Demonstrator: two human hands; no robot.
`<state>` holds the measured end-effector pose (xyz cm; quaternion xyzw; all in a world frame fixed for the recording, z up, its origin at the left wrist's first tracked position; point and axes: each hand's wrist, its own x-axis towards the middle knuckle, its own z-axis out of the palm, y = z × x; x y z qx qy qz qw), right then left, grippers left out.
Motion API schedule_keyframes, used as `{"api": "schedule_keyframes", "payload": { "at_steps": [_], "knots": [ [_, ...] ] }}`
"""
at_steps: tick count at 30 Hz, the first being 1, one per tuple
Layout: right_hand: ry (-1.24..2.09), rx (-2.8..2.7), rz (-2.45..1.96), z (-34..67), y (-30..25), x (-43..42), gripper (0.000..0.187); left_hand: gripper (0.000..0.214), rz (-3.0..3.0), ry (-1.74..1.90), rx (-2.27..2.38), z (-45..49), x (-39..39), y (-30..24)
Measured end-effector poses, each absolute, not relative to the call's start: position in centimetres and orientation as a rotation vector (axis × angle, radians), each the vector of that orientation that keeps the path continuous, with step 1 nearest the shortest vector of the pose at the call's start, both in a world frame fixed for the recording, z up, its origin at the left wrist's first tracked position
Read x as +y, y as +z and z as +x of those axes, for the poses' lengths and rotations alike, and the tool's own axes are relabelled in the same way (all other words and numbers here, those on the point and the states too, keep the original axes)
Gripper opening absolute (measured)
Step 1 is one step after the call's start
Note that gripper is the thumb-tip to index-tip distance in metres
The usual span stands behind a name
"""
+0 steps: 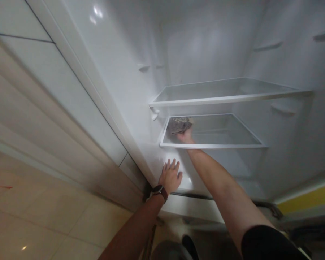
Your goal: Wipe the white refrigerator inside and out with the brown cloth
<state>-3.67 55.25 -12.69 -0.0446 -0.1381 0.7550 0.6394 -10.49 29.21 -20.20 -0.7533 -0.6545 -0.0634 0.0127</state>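
Note:
My right hand (186, 135) reaches into a white fridge interior, gripping a folded grey-brown cloth (179, 124) with pale markings. The cloth is at the left end of the lower glass shelf (219, 130). The shelf's white front rim appears to cross over my wrist, so the hand seems to be seen through the glass from above. My left hand (171, 177), with a dark watch on its wrist, is open, fingers spread, against the white inner surface low on the left, below the shelf's front left corner.
A second glass shelf (222, 92) with a white frame sits above the lower one. Small support ledges (144, 68) stick out from the side walls. At left stands a pale door or panel (70, 108) above a tiled floor (56, 224). A yellow strip (308, 198) runs along the right.

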Motion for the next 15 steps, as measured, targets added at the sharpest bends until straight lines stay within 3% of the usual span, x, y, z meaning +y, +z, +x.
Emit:
{"api": "schedule_keyframes", "payload": {
  "at_steps": [6, 15],
  "knots": [
    [1.754, -0.243, -0.219, -3.1, -12.0, 54.4, 0.05, 0.06, -2.352, -0.193, -2.039, -10.6, 29.3, -20.3],
    [1.371, -0.24, -0.379, 16.9, -10.9, 54.0, 0.063, 0.059, -2.339, -0.214, -2.013, -10.4, 29.6, -20.6]
  ]
}}
